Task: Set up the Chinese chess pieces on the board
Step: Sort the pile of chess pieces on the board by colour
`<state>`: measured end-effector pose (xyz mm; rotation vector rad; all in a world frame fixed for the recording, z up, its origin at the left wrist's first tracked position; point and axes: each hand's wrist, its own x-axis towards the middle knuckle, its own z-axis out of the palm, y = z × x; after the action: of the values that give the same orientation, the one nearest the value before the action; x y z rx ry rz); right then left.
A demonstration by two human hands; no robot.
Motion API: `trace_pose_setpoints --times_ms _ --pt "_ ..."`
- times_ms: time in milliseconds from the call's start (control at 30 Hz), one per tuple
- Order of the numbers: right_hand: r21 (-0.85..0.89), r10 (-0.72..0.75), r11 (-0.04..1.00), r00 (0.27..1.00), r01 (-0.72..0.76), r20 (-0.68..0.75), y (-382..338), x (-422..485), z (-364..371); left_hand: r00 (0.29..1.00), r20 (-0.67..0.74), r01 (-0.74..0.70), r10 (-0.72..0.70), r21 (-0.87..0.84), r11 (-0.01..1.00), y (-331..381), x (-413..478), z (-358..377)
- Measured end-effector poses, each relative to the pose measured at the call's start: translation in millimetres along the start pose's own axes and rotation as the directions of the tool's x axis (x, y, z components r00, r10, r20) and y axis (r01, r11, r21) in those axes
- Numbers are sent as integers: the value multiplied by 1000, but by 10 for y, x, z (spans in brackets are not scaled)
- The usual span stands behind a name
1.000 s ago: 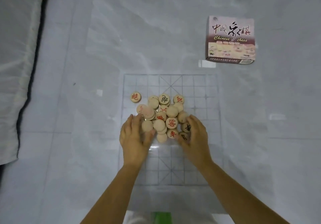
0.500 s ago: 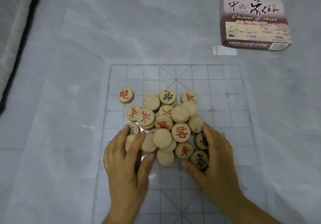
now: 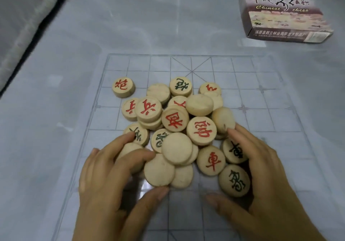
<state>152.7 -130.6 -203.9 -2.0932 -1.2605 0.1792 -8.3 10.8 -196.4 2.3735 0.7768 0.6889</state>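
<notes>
Nothing is placed yet: the chess pieces (image 3: 177, 121) lie heaped at the centre of the board (image 3: 242, 68), one red disc (image 3: 123, 87) apart toward its left edge. Round, no long axis; several face down, characters pointing every way. My right grip (image 3: 261, 175) cups the heap, fingers loose; my left grip (image 3: 104, 181) perhaps pinches a blank disc (image 3: 159, 169), I cannot tell

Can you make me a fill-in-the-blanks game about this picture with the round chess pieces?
The pieces lie in a ___ on the board.
The box lies past the board's far ___ corner.
The lone piece, apart from the others, bears a ___ character.
The box's English words read "Chinese ___".
Missing words: pile, right, red, chess.
</notes>
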Motion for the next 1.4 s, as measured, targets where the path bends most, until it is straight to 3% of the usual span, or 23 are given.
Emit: trace_pose_setpoints --times_ms 133,300,400,500,667,800,934,1134,1400 --pt "-7 -31 999 999 31 14 -17 -49 -37 998 -32 46 -48 -74 996 12 -80 3" --pt "41 41 998 995 -45 93 -84 -86 -82 995 23 103 -101 -164 981 34 -143 -1" --pt "-26 0 1000 999 1 42 -90 -95 -69 996 -4 85 -87 -148 985 68 -161 6" --pt "-78 62 995 997 -58 48 -158 -58 -77 994 -22 104 -107 -102 989 125 -123 -1" --pt "-53 94 994 996 -93 2 -239 -84 -97 982 83 170 -168 -18 985 276 -131 -82" --pt "-3 90 996 995 -90 -38 -244 -114 -122 977 -1 211 -211 -36 977 452 -309 -94" --pt "-43 34 998 997 -37 -74 -319 -247 -162 987 -66 151 -147 68 986 586 -519 -32" --pt "-314 -91 946 996 79 -25 -332 -526 -75 965 109 196 -239 307 931 597 -483 -131" --pt "-452 -147 882 989 131 0 -321 -439 -63 944 274 135 -183 185 974 609 -371 -215"
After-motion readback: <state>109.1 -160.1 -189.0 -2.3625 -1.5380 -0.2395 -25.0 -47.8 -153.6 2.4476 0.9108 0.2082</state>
